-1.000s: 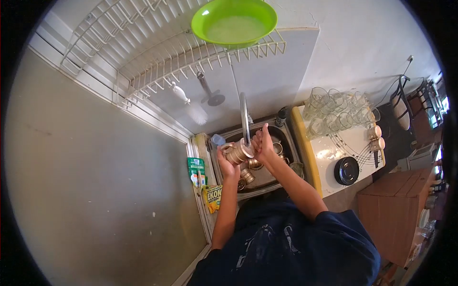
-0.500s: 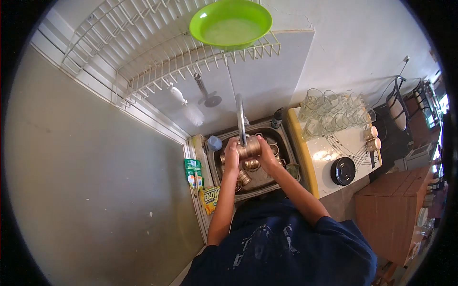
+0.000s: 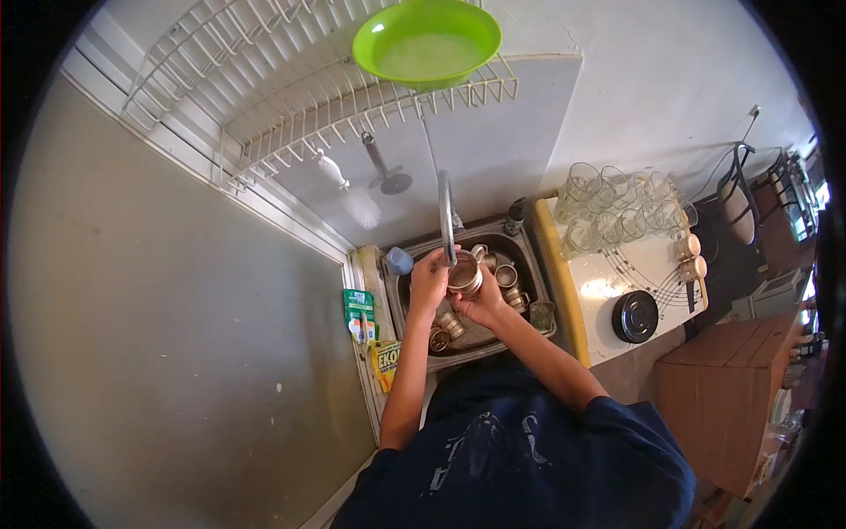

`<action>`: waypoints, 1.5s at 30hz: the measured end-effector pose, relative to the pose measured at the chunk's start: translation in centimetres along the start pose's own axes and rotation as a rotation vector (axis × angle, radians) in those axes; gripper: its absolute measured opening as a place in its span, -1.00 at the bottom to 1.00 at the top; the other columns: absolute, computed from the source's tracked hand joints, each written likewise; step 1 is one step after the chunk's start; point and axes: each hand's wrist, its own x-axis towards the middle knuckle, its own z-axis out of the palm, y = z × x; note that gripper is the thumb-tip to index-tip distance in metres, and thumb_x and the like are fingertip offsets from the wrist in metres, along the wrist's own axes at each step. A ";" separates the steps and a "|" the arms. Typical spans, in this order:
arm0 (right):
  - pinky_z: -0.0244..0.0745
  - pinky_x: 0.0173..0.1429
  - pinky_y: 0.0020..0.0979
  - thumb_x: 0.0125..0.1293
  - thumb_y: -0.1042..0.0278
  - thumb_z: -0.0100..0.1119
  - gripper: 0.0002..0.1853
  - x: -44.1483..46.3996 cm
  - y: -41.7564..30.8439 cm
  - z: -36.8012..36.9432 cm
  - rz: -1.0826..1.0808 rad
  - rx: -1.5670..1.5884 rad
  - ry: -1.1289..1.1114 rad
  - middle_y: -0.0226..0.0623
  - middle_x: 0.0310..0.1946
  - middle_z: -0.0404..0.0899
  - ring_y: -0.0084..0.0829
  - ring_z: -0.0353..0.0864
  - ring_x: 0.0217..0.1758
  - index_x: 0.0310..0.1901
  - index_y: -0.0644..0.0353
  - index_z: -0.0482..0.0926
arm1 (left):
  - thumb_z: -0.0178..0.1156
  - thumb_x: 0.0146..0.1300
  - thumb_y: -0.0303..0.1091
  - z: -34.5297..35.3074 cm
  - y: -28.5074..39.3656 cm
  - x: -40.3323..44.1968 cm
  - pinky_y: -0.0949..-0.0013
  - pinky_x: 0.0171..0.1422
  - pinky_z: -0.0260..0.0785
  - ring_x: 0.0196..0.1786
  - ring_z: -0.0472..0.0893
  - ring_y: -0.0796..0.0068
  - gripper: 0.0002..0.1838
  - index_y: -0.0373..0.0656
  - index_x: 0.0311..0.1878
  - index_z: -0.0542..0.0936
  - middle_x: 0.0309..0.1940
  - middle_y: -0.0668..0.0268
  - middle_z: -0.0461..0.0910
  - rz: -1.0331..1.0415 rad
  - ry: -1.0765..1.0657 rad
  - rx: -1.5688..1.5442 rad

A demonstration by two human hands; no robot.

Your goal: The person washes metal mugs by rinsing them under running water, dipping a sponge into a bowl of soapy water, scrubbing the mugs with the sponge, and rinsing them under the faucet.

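Under the curved faucet [image 3: 445,207], both hands hold a brownish metal mug [image 3: 464,275], its open mouth turned up toward me. My left hand [image 3: 429,280] grips its left side, fingers closed near the rim. My right hand [image 3: 483,306] wraps its lower right side, with some fingers hidden behind it. Whether water is running is hard to make out. Below the hands, the metal sink [image 3: 476,342] contains several similar mugs, including an upright mug [image 3: 506,276] at the right and a mug lying on its side [image 3: 452,325].
A green bowl [image 3: 427,78] rests on the white wire rack [image 3: 308,132] above. Several glasses [image 3: 608,198] and a black round lid [image 3: 634,316] occupy the right counter. Left of the sink are a blue cup [image 3: 399,261] and a yellow packet [image 3: 385,361].
The mug has turned from lying sideways between my hands to showing its open mouth. My right hand has shifted lower, beneath the mug's side.
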 end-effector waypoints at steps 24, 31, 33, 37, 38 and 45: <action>0.58 -0.41 -0.44 0.48 -0.08 -0.30 -0.51 0.2 0.0 1.2 0.071 0.009 -0.084 -0.25 -0.15 0.62 -0.34 0.62 -0.26 0.04 0.12 0.52 | 0.00 0.45 -0.25 0.4 3.8 -1.4 0.65 -0.62 0.07 -0.67 0.28 0.84 -0.71 -0.14 0.00 0.66 -0.54 0.54 0.54 -0.109 0.110 -0.110; 0.49 -0.55 -0.53 0.48 -0.04 -0.36 -0.49 0.6 0.1 0.7 0.125 0.121 -0.278 -0.14 -0.12 0.61 -0.18 0.64 -0.25 0.11 0.15 0.46 | -0.02 0.46 -0.26 -0.1 2.9 -1.0 0.66 -0.63 0.05 -0.67 0.27 0.86 -0.71 -0.11 -0.02 0.67 -0.57 0.56 0.51 -0.027 0.058 -0.119; 0.48 -0.57 -0.55 0.48 -0.04 -0.36 -0.50 0.7 0.1 0.6 0.115 0.103 -0.294 -0.14 -0.12 0.61 -0.17 0.64 -0.25 0.12 0.14 0.46 | -0.03 0.46 -0.27 -0.1 2.7 -1.0 0.66 -0.63 0.05 -0.67 0.27 0.86 -0.71 -0.11 -0.02 0.67 -0.57 0.57 0.50 -0.041 0.066 -0.099; 0.46 -0.60 -0.57 0.48 -0.03 -0.36 -0.50 0.6 0.2 0.5 0.096 0.065 -0.304 -0.13 -0.12 0.61 -0.13 0.65 -0.26 0.12 0.12 0.46 | -0.03 0.45 -0.28 0.0 3.1 -1.3 0.66 -0.62 0.05 -0.66 0.25 0.86 -0.72 -0.11 -0.03 0.67 -0.59 0.58 0.47 -0.070 0.067 -0.093; 0.46 -0.60 -0.57 0.48 -0.03 -0.36 -0.50 0.7 0.1 0.4 0.096 0.065 -0.303 -0.13 -0.12 0.61 -0.13 0.65 -0.26 0.12 0.12 0.46 | -0.03 0.45 -0.28 -0.1 2.8 -1.2 0.66 -0.62 0.05 -0.66 0.25 0.86 -0.72 -0.11 -0.03 0.67 -0.59 0.58 0.47 -0.070 0.067 -0.093; 0.48 -0.54 -0.55 0.48 -0.05 -0.36 -0.49 0.9 0.1 0.3 0.122 0.057 -0.227 -0.12 -0.12 0.60 -0.15 0.64 -0.25 0.11 0.14 0.47 | 0.00 0.44 -0.27 -0.2 3.2 -1.3 0.66 -0.61 0.07 -0.67 0.25 0.84 -0.72 -0.09 -0.04 0.68 -0.59 0.58 0.47 -0.093 0.078 -0.088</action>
